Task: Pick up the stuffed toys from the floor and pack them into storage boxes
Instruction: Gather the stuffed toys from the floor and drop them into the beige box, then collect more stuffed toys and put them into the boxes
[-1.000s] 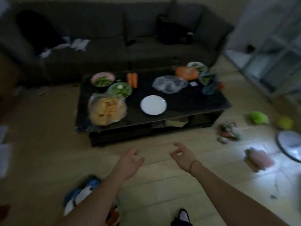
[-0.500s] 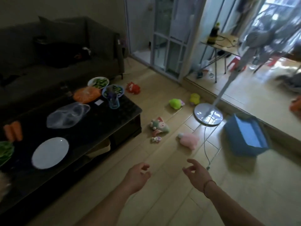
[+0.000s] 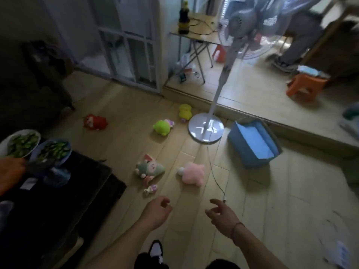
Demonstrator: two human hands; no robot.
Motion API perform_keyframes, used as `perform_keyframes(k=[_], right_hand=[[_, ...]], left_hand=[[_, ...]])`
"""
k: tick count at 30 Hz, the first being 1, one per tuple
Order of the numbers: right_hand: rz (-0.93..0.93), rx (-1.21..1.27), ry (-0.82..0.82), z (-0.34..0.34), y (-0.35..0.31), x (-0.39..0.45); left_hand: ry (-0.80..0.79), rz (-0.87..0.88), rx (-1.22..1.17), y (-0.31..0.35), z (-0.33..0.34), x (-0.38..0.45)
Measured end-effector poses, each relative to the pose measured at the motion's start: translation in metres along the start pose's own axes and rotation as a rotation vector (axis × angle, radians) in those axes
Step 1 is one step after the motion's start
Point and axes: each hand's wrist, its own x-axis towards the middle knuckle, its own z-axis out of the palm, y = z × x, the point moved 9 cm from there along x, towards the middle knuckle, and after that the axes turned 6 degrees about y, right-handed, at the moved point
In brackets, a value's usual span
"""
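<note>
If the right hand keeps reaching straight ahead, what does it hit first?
Probably the fan's cord on the floor just ahead of the right hand; the pink plush lies slightly left of that line. Depth is unclear.

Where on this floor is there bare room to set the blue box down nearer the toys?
Bare floor lies between the pink toy and the blue box, crossed only by the fan cord. More lies right of the right hand. It is crowded around the fan base, where the yellow toy and green toy lie.
</note>
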Motion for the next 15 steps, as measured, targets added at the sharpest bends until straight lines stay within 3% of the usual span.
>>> perform_keyframes(k=[8, 15], right_hand=[[0.187, 0.177, 0.154, -0.163, 0.076, 0.093], [0.242, 0.242, 0.23, -0.303, 0.146, 0.243]], left_hand=[[-0.17, 0.324, 0.178, 0.214, 0.101, 0.092], [-0.181, 0.162, 0.148, 0.305, 0.253, 0.194]])
